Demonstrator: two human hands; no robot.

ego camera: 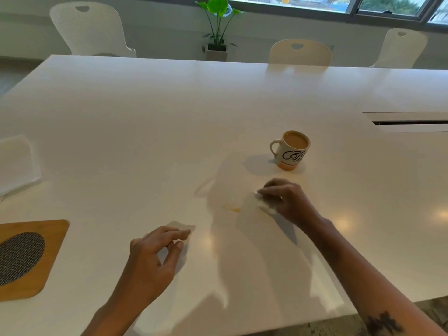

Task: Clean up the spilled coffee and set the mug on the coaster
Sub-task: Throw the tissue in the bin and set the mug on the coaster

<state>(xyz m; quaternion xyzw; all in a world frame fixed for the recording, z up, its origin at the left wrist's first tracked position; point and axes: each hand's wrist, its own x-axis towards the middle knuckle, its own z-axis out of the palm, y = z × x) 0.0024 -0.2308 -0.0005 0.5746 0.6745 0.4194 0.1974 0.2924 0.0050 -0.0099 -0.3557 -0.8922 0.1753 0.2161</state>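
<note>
My right hand (282,200) is closed on a wad of white tissue (264,205), pressed to the table (145,117) just beside the small amber spill (232,209), ready to blot it. My left hand (155,253) lies near the front edge, fingers loosely curled, holding nothing I can see (perhaps bracing). The full mug (291,150) waits behind the spill; the coaster (26,258) sits at the front-left edge, well apart.

Between the mug (292,150) and the coaster (26,257) the table (145,117) lies bare, a wide lane to the left. Only the spill (232,209), the left hand (152,257) and a tissue (180,226) beneath its fingers sit near that line; a folded cloth (17,163) lies beyond the coaster.
</note>
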